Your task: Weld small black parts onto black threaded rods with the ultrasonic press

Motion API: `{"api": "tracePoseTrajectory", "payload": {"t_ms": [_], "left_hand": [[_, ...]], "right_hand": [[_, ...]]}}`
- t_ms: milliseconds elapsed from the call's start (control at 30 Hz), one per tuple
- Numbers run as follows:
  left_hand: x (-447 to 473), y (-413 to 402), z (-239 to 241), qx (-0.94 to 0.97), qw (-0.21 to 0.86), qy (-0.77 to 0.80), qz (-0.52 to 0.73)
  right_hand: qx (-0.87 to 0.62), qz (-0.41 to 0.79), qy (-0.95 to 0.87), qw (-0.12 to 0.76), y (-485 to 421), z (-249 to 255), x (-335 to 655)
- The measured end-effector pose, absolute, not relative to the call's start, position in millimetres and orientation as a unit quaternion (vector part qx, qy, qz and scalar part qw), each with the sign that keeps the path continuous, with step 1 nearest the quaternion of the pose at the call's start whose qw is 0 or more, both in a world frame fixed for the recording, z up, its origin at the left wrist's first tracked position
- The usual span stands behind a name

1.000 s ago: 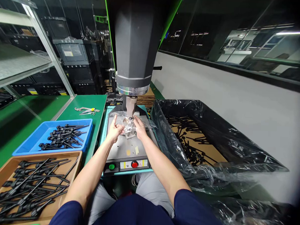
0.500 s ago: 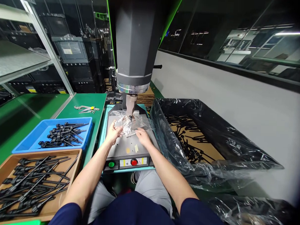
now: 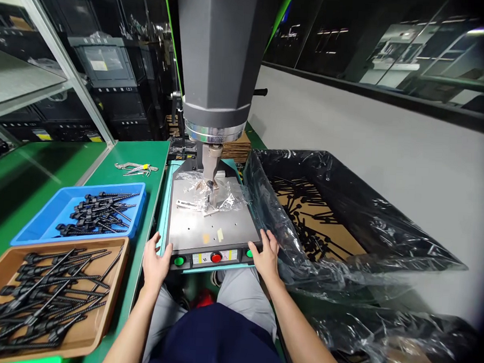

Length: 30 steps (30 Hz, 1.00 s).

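Note:
My left hand [image 3: 156,260] is at the front left corner of the machine base, fingers apart and holding nothing, close to the left green button [image 3: 179,261]. At the opposite front corner my right hand [image 3: 266,256] spreads its fingers, the thumb by the right green button [image 3: 250,253]. Between the buttons sits a red button [image 3: 215,257]. Clear plastic film [image 3: 231,196] lies crumpled on the metal plate [image 3: 195,227]. Above it the machine's press head [image 3: 211,161] comes down to a small black part [image 3: 209,185], partly covered by film.
To the left, a blue tray [image 3: 35,228] and a brown tray [image 3: 115,283] hold several black threaded rods with thick heads. Pliers and hex keys [image 3: 140,168] lie behind them. On the right stands a box lined with black plastic [image 3: 384,220], with similar rods inside.
Both hands have let go of the film under the press head and drawn back, apart from each other, to the front corners of the machine base.

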<state>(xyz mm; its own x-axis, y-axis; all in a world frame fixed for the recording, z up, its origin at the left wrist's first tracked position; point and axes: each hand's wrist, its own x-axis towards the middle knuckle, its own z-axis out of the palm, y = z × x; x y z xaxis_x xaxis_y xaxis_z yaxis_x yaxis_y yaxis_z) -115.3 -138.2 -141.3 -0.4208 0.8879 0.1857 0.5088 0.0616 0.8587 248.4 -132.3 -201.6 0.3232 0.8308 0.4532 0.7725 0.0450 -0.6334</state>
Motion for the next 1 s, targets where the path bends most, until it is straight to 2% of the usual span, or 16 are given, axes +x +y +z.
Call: {"api": "tracePoseTrajectory", "payload": {"t_ms": [133,300,1000], "left_hand": [[-119.3,-158.5,-177.5,0.53,0.23,0.714,0.396],[-121.3,-158.1,-187.7,0.548,0.258,0.698,0.382],[-124.1,-161.0,-196.8,0.567,0.254,0.683,0.383]], "right_hand": [[-0.704,0.138,-0.578,0.389,-145.6,-228.2,254.9],[-0.673,0.183,-0.613,0.37,-153.1,-234.9,267.8],[-0.667,0.213,-0.593,0.397,-160.6,-230.5,265.6]]}}
